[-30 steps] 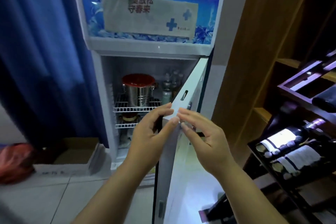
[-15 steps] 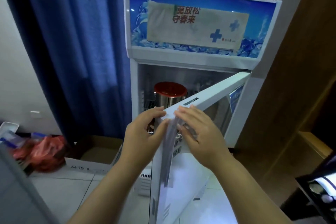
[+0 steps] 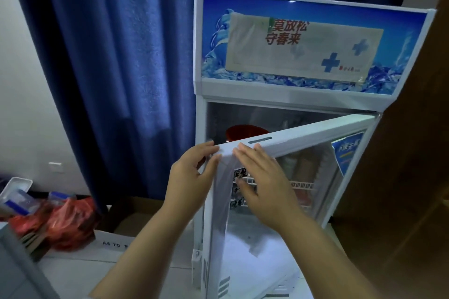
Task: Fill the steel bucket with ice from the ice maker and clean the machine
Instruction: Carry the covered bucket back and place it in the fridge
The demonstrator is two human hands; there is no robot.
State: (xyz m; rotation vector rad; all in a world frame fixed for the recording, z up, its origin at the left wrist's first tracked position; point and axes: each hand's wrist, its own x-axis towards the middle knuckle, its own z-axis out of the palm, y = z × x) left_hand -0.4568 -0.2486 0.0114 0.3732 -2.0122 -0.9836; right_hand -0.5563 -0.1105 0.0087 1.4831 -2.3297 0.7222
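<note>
The ice maker (image 3: 291, 94) is a white upright cooler with a blue header panel. Its glass door (image 3: 315, 131) stands partly open, hinged on the right. My left hand (image 3: 192, 177) grips the door's free upper corner, fingers over the inner side and thumb on the edge. My right hand (image 3: 264, 182) lies flat on the front of the door with straight fingers. Inside, above the door's top rail, only the red lid of the steel bucket (image 3: 245, 131) shows. Wire shelves are visible through the glass.
A blue curtain (image 3: 121, 80) hangs behind and to the left of the cooler. A wooden cabinet side (image 3: 401, 177) stands close on the right. On the floor at left lie a red plastic bag (image 3: 65, 221), a cardboard box (image 3: 126, 226) and a white tray (image 3: 14, 189).
The door has swung from nearly edge-on towards the cooler, narrowing the opening and hiding most of the bucket. The view has shifted left; the wine rack has left the frame.
</note>
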